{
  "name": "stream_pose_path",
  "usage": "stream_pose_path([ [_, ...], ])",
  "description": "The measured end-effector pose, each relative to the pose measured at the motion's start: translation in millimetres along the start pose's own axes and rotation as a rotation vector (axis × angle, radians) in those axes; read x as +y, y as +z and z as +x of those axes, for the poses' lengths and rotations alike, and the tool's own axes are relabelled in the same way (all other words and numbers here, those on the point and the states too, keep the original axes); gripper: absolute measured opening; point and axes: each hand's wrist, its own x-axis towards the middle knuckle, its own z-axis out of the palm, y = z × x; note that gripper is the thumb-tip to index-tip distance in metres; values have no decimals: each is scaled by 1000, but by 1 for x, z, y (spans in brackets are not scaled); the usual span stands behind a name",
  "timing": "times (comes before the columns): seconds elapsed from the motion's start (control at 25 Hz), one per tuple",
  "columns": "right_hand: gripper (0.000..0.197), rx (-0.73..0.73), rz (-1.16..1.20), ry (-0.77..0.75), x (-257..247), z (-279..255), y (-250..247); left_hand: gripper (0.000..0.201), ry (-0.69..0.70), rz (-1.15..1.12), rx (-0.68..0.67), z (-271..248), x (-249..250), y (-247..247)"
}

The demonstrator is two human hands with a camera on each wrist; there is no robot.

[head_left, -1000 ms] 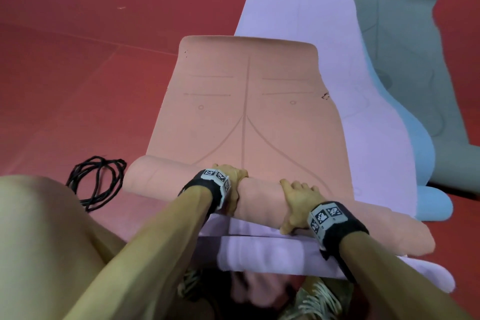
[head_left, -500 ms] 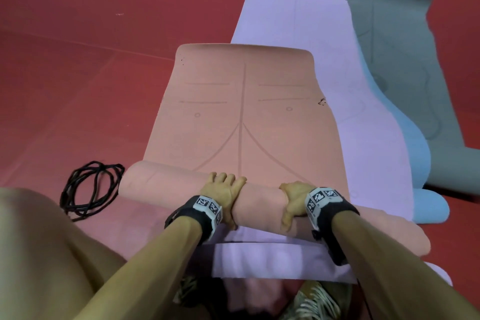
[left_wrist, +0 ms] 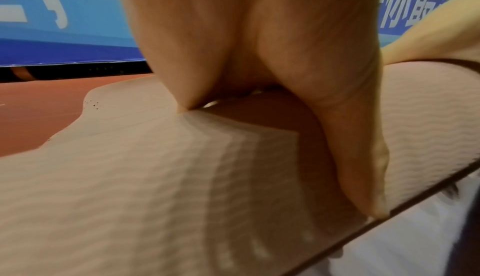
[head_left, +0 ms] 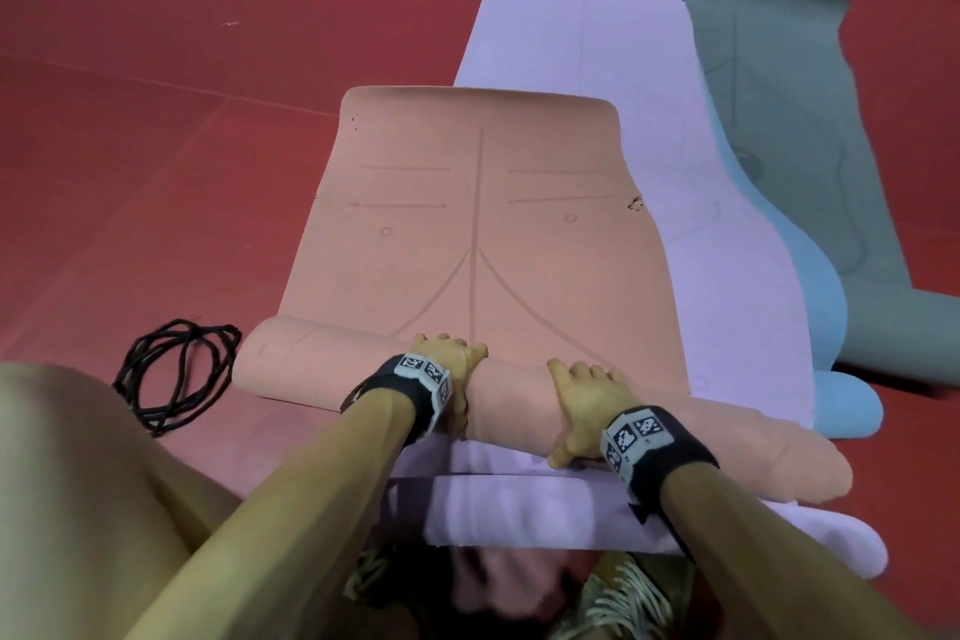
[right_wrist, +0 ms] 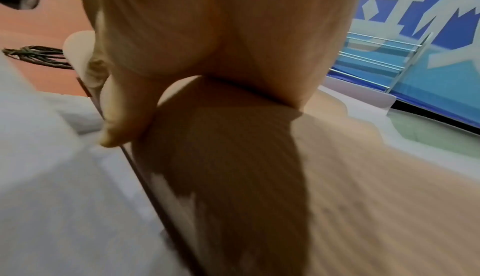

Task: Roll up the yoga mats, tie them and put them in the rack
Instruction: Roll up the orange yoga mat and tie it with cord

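The partly rolled peach-pink foam yoga mat (head_left: 467, 234) is gripped at its roll by the left hand (head_left: 452, 369) and the right hand (head_left: 587, 405), fingers over the top, thumbs behind. Flat mat extends beyond the fingers. A lilac mat (head_left: 597, 42) lies beneath; black cord (head_left: 171, 374) is coiled left of the left hand on red floor (head_left: 130, 146).

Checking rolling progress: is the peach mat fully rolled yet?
Partly rolled: the peach mat still lies flat beyond both hands.
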Motion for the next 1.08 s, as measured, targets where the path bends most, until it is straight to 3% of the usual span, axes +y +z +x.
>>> stream_pose_path([
  [0.08, 104, 78, -51, -1, -4, -5, 5, 89, 5, 6, 6, 1, 0, 0],
  [0.16, 91, 68, -34, 3, -5, -4, 3, 96, -4, 31, 26, -3, 2, 9],
  [0.4, 97, -125, 158, 51, 10, 17, -23, 120, -4, 107, 214, -21, 8, 31],
  [0.6, 92, -257, 257, 45, 18, 22, -32, 126, -68, 108, 142, -27, 0, 34],
  [0.76, 108, -245, 246, 54, 15, 21, -24, 112, -94, 69, 71, -21, -11, 25],
  [0.84, 115, -172, 156, 49, 11, 15, -20, 98, -81, 38, 65, -14, -13, 17],
  [0.96, 111, -25, -17, 11, 2, 1, -12, 76, -49, -33, 95, -10, -22, 8],
  [1.08, 97, 40, -51, 30, -3, -4, -8, 74, -22, -38, 80, -11, -22, 6],
])
